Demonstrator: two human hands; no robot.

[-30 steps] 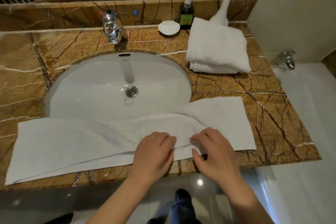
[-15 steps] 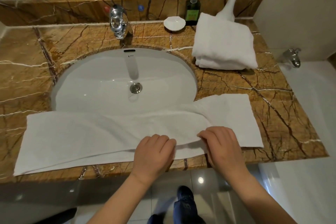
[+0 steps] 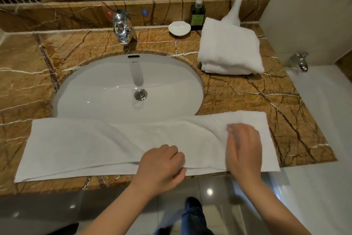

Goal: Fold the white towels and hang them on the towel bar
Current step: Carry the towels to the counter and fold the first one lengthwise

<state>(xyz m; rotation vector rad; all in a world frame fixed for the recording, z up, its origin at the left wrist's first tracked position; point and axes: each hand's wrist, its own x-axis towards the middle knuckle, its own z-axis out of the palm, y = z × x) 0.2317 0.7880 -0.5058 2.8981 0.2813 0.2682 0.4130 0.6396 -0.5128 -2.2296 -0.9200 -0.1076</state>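
Head view: the long towel (image 3: pixel 85 145) lies stretched left to right along the near edge of the marble surface (image 3: pixel 247 97), its far border overlapping the near rim of the sink (image 3: pixel 106 90); the folded towels (image 3: pixel 230 49) sit stacked at the far right, well apart from it; the towel bar is not in view.

A second ago both hands sat close together at the middle of the near hem; now the right hand (image 3: pixel 243 151) has swept out to the right and slightly farther, onto the right part of the towel, while the left hand (image 3: pixel 162 164) has stayed near the middle. The towel also lies flatter on the right, though a slanting ridge remains just left of the right hand; this looks like smoothing a lengthwise fold before the next fold, so the task is at an early stage, with hanging not yet begun.

The left hand is knuckles-up at the near hem, wrist over the surface's edge, fingers curled narrow and apparently pinching the hem to anchor it; the right hand is blurred with motion, palm down, fingers straight and close together, lying flat on the cloth and holding nothing.
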